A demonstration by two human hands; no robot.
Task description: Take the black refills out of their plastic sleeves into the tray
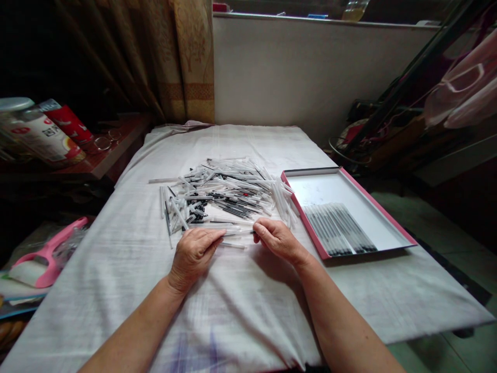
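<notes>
Between my two hands a translucent pen (237,232) lies nearly level, just in front of the pile. My left hand (193,255) pinches its left end between thumb and fingers. The fingers of my right hand (275,237) close on the dark end at the right; whether that end is a cap or a refill tip is hidden. Behind my hands spreads a loose pile of clear pen barrels (223,182), with thin dark refills (237,206) and small black caps (197,209) among them. Another white tube (235,245) lies on the cloth just below the held pen.
To the right, a shallow pink-rimmed box (378,207) holds a row of pens (337,228) with black ends. A white cloth (248,311) covers the table. Left are a side table with a jar (41,137), eyeglasses (103,143) and a pink-handled tape dispenser (52,254).
</notes>
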